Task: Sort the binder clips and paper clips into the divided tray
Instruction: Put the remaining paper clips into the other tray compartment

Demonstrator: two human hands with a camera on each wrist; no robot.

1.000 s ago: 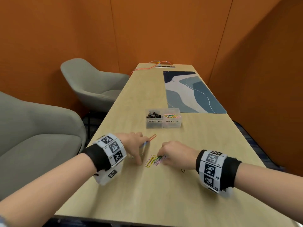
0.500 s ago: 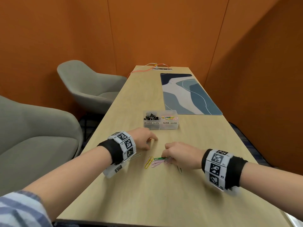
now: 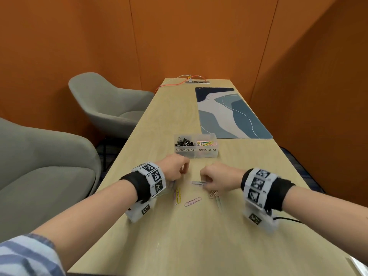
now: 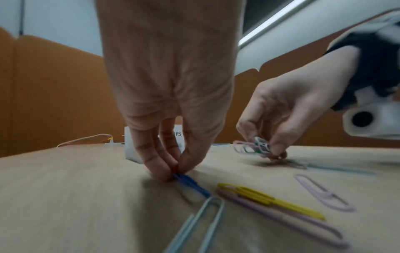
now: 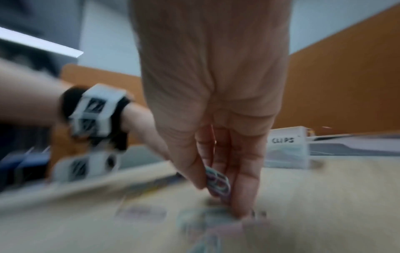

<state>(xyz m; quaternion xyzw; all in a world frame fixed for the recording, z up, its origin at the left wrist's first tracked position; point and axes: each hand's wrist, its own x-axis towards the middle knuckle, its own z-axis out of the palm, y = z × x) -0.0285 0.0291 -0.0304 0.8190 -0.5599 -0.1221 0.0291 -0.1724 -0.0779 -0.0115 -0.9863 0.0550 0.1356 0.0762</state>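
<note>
The clear divided tray (image 3: 196,154) holds black binder clips (image 3: 184,142) in its left half and coloured paper clips (image 3: 206,144) in its right half. My left hand (image 4: 176,171) pinches a blue paper clip (image 4: 191,184) that lies on the table. Just to its right, my right hand (image 5: 216,188) grips a small bundle of paper clips (image 4: 256,147) low over the table. Loose on the wood near both hands are a yellow clip (image 4: 270,200), a lilac clip (image 4: 322,193) and a light blue clip (image 4: 201,222).
A blue patterned mat (image 3: 229,114) lies beyond the tray on the right. An orange cable (image 3: 171,82) and a power strip sit at the far end. Two grey armchairs (image 3: 111,106) stand along the table's left edge. Orange walls close in on both sides.
Both hands have shifted a little toward the tray. The heap of paper clips under the right hand has spread into single clips. The left hand has come down on the blue clip.
</note>
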